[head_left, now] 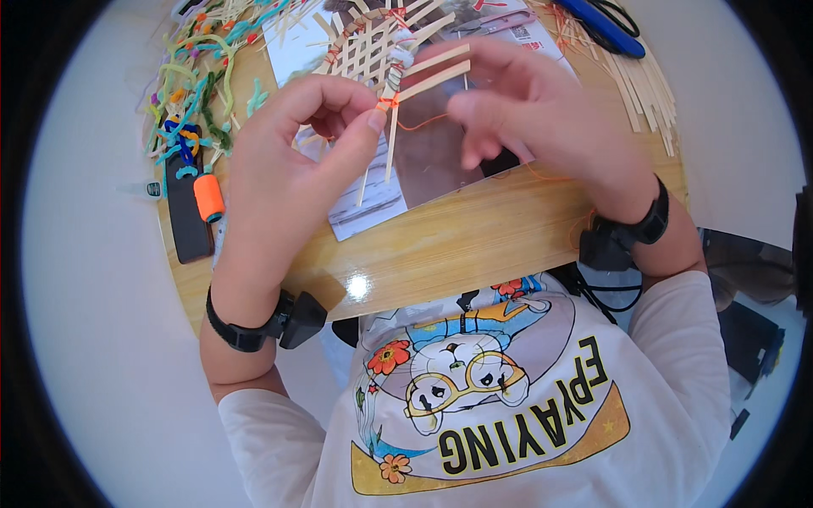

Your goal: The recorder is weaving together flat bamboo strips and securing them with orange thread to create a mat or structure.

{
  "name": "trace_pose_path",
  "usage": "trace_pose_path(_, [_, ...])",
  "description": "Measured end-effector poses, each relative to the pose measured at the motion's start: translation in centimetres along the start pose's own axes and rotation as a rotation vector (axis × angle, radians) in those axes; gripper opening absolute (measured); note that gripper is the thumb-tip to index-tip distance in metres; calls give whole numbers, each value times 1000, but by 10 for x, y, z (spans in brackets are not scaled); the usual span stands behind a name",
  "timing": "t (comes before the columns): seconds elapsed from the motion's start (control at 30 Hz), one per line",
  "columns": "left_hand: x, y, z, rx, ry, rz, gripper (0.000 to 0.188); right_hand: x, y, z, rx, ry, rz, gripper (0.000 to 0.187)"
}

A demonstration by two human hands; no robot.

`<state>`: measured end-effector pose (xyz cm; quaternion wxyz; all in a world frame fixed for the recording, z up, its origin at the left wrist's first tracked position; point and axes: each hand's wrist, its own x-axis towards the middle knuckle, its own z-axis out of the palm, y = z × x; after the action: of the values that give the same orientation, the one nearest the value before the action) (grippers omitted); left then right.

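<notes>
A lattice of thin pale wooden strips (366,52), woven crosswise and wrapped with orange and white thread along its edges, is held up over a printed sheet. My left hand (292,148) is closed on its near corner, thumb and fingers pinching beside an orange wrapping. Loose strip ends stick out below and to the right of that corner. From the wrapping an orange thread (421,126) runs to my right hand (529,106), whose fingers are curled and slightly blurred. The thread passes into that hand; its exact grip is partly hidden.
Colourful fuzzy stems (207,63) lie heaped at the far left. Nearer are a dark flat bar (188,212) and an orange thread spool (208,197). At the far right are loose wooden strips (648,89) and a blue-handled tool (610,30). The printed sheet (373,207) covers the wooden table's (449,245) middle.
</notes>
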<state>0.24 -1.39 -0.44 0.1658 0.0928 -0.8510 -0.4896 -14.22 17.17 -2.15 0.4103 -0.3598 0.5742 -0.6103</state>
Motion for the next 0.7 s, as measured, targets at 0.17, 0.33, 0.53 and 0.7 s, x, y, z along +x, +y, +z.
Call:
trace_pose_path(0.17, [0,0,2,-21,-67,29,13,5,17,18,202,-149,7,27])
trace_pose_path(0.33, [-3,2,5,8,-101,94,13,1,8,18,-16,-8,-2,16])
trace_pose_path(0.53, [-7,3,11,24,0,131,11,1,18,22,-89,25,-96,13])
trace_pose_path(0.7, [-7,4,10,86,-24,198,10,-4,13,25,-249,129,-195,12])
